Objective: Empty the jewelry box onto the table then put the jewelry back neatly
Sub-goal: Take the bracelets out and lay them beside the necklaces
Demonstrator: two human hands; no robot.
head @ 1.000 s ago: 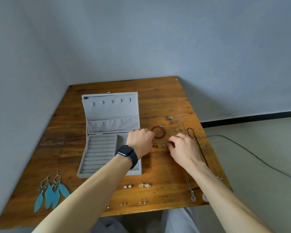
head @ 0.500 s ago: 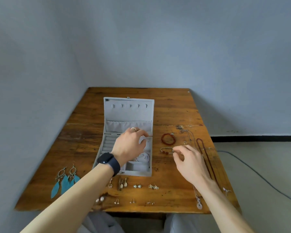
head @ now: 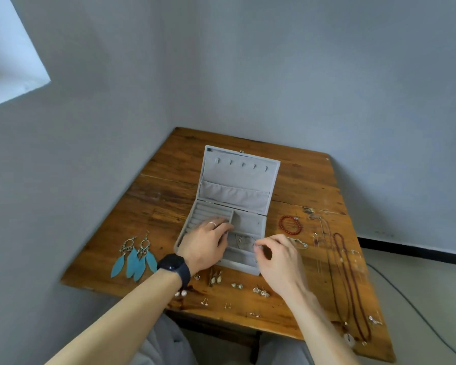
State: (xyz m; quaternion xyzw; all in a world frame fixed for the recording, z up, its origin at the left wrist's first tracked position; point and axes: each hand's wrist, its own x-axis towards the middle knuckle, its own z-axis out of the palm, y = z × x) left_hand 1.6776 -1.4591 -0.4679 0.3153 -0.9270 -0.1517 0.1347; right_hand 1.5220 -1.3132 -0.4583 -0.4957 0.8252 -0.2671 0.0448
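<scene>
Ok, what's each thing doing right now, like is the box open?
Grey velvet jewelry box: open, lid laid back.
Thin silver piece: inside the box.
Red bead bracelet: out on the wooden table.
Turquoise feather earrings: out, left of the box.
Long dark-red bead necklace: out, on the table's right side.
Left hand: open, resting on the box.
Right hand: fingers curled over the box; grip unclear.

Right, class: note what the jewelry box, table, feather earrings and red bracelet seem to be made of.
Jewelry box: grey velvet-like fabric, matte, with soft folds in the lid pocket.
Table: wood, brown with visible grain and worn patches.
Feather earrings: teal feathers, probably, under dull silver-toned metal tops.
Red bracelet: round dark-red beads; stone, glass or plastic, cannot tell.
</scene>
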